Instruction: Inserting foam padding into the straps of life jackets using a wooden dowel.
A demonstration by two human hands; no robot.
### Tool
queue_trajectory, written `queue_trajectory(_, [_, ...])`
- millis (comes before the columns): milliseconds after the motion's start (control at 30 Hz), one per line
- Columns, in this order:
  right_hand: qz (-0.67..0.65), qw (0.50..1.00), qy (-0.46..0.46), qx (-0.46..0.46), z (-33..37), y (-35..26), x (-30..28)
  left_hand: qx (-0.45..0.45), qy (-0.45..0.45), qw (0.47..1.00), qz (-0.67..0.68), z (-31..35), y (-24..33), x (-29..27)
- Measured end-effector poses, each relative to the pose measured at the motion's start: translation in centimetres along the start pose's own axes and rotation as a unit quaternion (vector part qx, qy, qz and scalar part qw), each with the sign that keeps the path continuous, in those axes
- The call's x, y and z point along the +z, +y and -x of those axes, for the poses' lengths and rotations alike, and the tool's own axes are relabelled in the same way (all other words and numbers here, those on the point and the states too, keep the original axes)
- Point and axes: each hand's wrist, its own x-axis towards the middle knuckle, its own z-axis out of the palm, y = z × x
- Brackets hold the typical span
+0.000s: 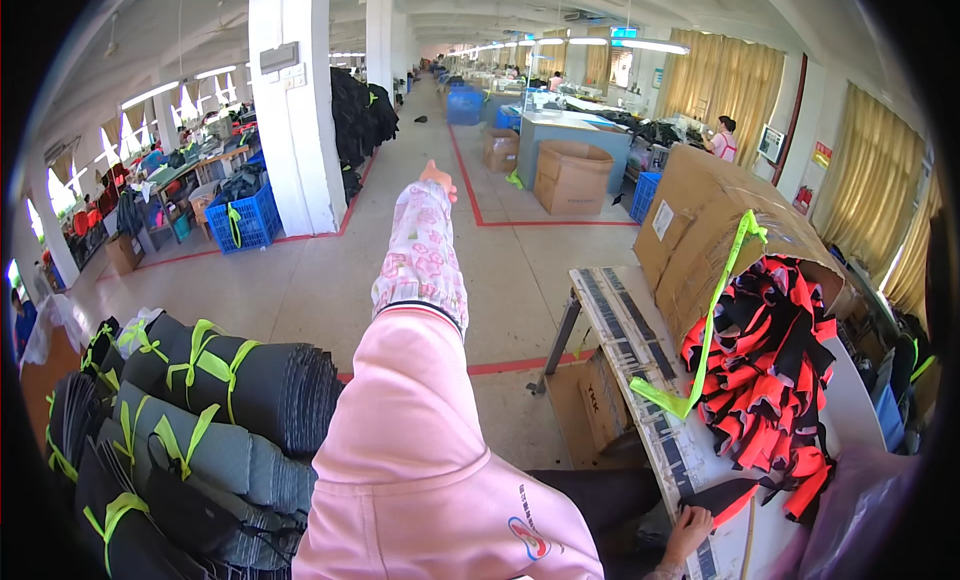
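Note:
My left arm, in a pink top with a patterned sleeve cover (424, 250), reaches straight out over the aisle. At its end my left hand (438, 180) holds nothing; one finger seems stretched out, and the rest are small and foreshortened. Low on the right, my right hand (688, 532) is closed on the near end of a black and coral-red fabric piece (728, 500) at the table edge. Beyond it lies a heap of similar black and coral-red pieces (765, 360), spilling from a cardboard box (690, 215). A neon-yellow strip (708, 340) hangs over the heap's left side.
Dark fabric bundles (265, 380) tied with neon-yellow strips are piled at my left. The worktable (640, 330) has a striped edge; a carton (600, 400) sits beneath. Ahead are a white pillar (290, 110), blue crate (243, 220), open carton (572, 178) and a person (724, 140).

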Motion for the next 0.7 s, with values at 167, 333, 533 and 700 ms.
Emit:
queue_trajectory(167, [0.01,1.0,0.005,-0.009,0.0,0.1,0.4,-0.003,0.015,1.0,0.003,-0.6,-0.2,-1.0])
queue_trajectory(333, [-0.007,1.0,0.012,-0.022,0.1,-0.1,0.3,-0.001,0.013,1.0,0.007,-0.7,-0.1,-1.0])
queue_trajectory(533, [-0.006,0.999,0.026,-0.028,0.2,0.0,0.3,0.007,0.01,1.0,0.013,-0.6,0.0,-1.0])
queue_trajectory(700, [-0.004,1.0,0.012,-0.012,0.2,-0.1,0.2,-0.01,0.011,1.0,0.019,-0.8,-0.5,-1.4])
